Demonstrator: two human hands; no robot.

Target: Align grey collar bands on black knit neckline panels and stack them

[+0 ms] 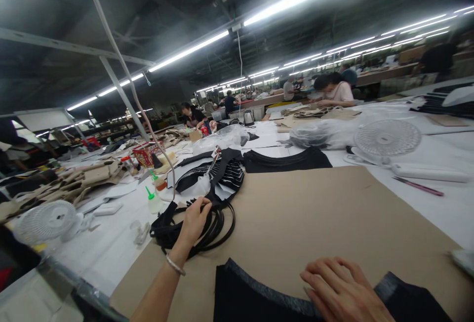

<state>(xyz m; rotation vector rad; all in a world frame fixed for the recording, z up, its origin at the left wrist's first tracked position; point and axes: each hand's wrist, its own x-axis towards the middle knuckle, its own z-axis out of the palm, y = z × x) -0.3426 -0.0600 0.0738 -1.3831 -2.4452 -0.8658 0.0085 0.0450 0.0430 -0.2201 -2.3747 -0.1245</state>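
Left hand (195,221) reaches forward, grip pinched on a strand of a loose coil of thin black straps (219,224) at the left edge of a brown cardboard sheet (314,213) on the desk (437,213). Right hand (342,290) lies flat, fingers spread, seemingly pinning a curved black fabric panel (252,298) close by.

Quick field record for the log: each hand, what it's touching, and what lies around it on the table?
left hand: reaching forward, fingers closed on the straps
straps: black, in a loose coiled pile
right hand: open, flat on the fabric
fabric: black piece with a curved edge, at the near edge
surface: brown sheet on a white table
nearby: green-capped bottle, white fan, pink pen
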